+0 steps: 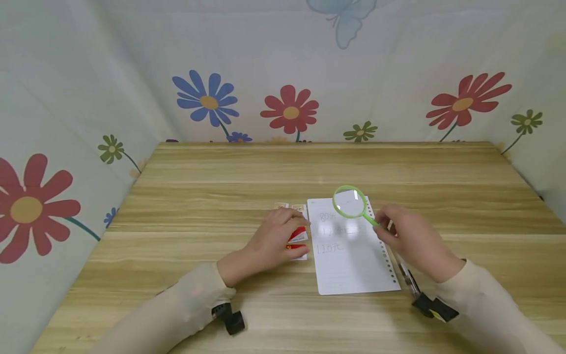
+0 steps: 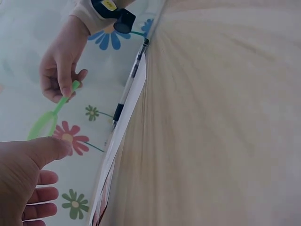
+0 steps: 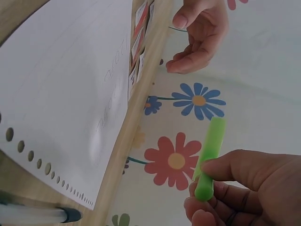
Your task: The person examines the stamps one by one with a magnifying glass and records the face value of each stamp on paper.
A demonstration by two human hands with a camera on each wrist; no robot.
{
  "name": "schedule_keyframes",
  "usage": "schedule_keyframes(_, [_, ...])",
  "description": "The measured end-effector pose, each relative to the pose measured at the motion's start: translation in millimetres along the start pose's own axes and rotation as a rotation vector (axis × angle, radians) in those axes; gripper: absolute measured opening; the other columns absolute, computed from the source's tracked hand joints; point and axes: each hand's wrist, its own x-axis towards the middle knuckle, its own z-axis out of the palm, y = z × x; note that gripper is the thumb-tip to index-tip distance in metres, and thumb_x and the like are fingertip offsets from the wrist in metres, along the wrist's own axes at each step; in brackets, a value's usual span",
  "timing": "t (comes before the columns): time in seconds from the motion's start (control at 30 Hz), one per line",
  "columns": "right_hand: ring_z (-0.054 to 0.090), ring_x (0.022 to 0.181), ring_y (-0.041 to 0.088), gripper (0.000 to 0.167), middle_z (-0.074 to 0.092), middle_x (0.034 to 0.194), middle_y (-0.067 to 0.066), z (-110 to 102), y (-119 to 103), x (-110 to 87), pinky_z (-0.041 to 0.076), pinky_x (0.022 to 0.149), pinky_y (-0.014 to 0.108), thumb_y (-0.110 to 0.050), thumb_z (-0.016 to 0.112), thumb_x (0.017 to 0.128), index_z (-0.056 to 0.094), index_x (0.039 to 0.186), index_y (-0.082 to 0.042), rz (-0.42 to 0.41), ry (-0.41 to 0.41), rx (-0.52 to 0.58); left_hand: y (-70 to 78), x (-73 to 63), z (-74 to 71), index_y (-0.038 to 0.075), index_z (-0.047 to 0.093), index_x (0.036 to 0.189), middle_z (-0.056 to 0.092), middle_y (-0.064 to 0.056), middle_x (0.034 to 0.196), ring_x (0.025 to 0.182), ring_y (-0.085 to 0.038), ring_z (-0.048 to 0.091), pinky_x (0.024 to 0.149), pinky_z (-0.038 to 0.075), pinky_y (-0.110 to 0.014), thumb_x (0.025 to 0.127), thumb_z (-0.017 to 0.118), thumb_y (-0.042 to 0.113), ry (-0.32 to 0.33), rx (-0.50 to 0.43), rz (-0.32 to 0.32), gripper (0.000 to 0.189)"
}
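My right hand [image 1: 417, 241] pinches the green handle of a magnifying glass [image 1: 350, 202] between thumb and fingers. The round lens is over the upper part of a white sheet of paper [image 1: 353, 270] with handwritten figures. In the right wrist view the grip on the handle [image 3: 210, 153] shows close up, with the thumb on top. To the paper's left, my left hand [image 1: 274, 238] is over several small stamp-like cards [image 1: 298, 235], partly covering them. Its fingers are relaxed, and the right wrist view shows nothing in that hand [image 3: 204, 35].
A pen [image 1: 410, 280] lies along the paper's right edge, partly below my right wrist. Punched holes run down that side of the sheet. Cloth printed with flowers [image 1: 289, 110] hangs behind and beside the wooden table [image 1: 221, 172].
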Motion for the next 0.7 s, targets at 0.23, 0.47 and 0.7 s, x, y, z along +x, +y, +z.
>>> schedule_keyframes(0.23, [0.053, 0.066, 0.012, 0.007, 0.059, 0.078, 0.000, -2.3, 20.2, -9.7, 0.045, 0.055, 0.026, -0.002, 0.066, 0.084, 0.061, 0.088, -0.005, 0.028, 0.029, 0.005, 6.2, 3.1, 9.5, 0.009, 0.064, 0.109, 0.055, -0.005, 0.111, 0.108, -0.023, 0.050, 0.099, 0.035, -0.041, 0.074, 0.079, 0.034, -0.037, -0.009, -0.018, 0.045])
schedule_keyframes(0.47, [0.052, 0.065, 0.012, 0.007, 0.060, 0.077, 0.001, -2.3, 46.2, -20.4, 0.044, 0.053, 0.025, -0.002, 0.066, 0.084, 0.061, 0.087, -0.003, 0.092, 0.030, 0.017, 10.7, 6.3, 16.9, 0.008, 0.062, 0.113, 0.053, -0.006, 0.117, 0.111, -0.022, 0.047, 0.101, 0.032, -0.042, 0.075, 0.077, 0.041, -0.137, 0.003, -0.056, 0.053])
schedule_keyframes(0.7, [0.051, 0.063, 0.012, 0.008, 0.060, 0.074, 0.000, -1.2, 69.6, -28.0, 0.041, 0.052, 0.026, -0.001, 0.068, 0.081, 0.061, 0.084, -0.003, 0.096, 0.057, -0.025, 10.1, 7.0, 19.8, 0.010, 0.061, 0.114, 0.052, -0.004, 0.117, 0.112, -0.021, 0.046, 0.102, 0.030, -0.040, 0.074, 0.077, 0.046, -0.168, 0.062, -0.063, 0.056])
